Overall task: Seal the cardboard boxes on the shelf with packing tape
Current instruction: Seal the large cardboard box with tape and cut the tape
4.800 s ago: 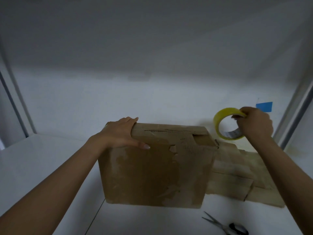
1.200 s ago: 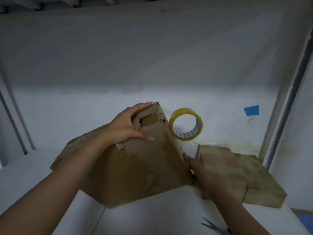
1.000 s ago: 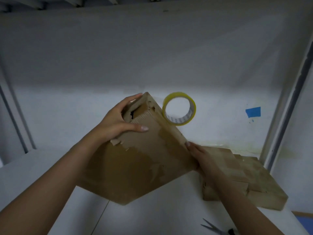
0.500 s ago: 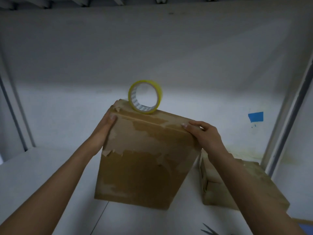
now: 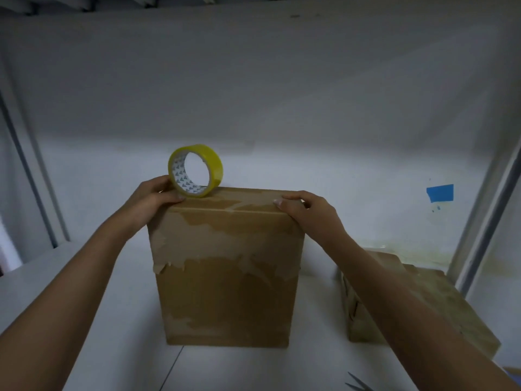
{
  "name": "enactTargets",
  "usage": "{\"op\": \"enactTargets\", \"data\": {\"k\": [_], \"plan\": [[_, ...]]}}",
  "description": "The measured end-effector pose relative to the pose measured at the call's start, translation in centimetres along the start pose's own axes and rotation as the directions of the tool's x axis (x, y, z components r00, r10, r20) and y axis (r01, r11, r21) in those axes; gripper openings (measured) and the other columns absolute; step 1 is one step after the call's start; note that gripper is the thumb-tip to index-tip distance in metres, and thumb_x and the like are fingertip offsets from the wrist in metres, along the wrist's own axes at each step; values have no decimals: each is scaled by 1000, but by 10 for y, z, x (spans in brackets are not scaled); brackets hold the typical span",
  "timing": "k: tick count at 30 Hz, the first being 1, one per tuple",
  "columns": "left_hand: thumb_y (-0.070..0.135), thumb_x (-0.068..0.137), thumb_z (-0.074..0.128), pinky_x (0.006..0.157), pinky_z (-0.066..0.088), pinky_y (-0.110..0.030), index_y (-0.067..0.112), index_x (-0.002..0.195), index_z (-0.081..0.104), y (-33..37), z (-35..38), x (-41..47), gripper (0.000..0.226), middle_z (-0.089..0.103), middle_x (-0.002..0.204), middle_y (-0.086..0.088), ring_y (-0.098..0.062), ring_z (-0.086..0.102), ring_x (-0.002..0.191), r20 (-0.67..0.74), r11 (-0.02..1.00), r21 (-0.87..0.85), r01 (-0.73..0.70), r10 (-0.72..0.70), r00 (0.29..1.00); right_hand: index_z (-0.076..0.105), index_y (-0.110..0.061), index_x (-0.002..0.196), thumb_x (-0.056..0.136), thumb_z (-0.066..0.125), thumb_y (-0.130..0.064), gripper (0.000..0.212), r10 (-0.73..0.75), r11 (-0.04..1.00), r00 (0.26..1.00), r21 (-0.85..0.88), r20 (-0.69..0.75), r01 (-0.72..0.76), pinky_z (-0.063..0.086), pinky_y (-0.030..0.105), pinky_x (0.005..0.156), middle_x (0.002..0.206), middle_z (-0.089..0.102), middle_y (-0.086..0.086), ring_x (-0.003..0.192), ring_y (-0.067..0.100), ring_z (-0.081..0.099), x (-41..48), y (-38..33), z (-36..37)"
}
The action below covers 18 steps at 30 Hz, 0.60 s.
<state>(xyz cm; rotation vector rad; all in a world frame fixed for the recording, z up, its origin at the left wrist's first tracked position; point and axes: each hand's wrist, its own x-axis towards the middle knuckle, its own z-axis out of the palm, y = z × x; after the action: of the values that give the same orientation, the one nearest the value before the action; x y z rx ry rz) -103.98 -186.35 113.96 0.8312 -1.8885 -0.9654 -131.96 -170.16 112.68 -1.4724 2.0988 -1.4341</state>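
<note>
White shelf (image 5: 135,320), dim light: tall brown cardboard box (image 5: 225,277) stands mid-shelf, yellow packing tape roll (image 5: 216,168) perched on top. Left hand (image 5: 152,198) and right hand (image 5: 307,210) grip its top corners. No strip pulled yet, so I'd say sealing's barely started.

Tape roll (image 5: 195,171) atop upright box (image 5: 227,272); flattened cardboard (image 5: 420,300) to its right

Upright cardboard box (image 5: 225,277): 1; flat cardboard stack (image 5: 423,300): count unclear. Yellow tape roll (image 5: 215,167): 1; scissors (image 5: 357,380): 1 pair; blue tape patch (image 5: 439,193): 1.
</note>
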Motion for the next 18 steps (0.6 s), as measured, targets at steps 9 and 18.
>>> {"op": "enactTargets", "data": {"k": [9, 18], "plan": [[58, 79, 66, 97, 42, -32, 41, 134, 52, -6, -7, -1, 59, 58, 131, 14, -10, 54, 118, 14, 978, 207, 21, -25, 1000, 58, -27, 117, 86, 58, -60, 45, 125, 982, 989, 151, -82, -112, 49, 50, 97, 111, 61, -2, 110, 25, 57, 20, 9, 14], [42, 97, 57, 90, 36, -27, 37, 140, 47, -9, -4, 0, 45, 53, 124, 16, -9, 49, 113, -6, 960, 279, 20, -19, 1000, 61, -32, 122, 85, 56, -63, 49, -26, 978, 967, -209, -255, -29, 30, 39, 91, 124, 61, -1, 127, 27, 34, 24, -22, 12]]}}
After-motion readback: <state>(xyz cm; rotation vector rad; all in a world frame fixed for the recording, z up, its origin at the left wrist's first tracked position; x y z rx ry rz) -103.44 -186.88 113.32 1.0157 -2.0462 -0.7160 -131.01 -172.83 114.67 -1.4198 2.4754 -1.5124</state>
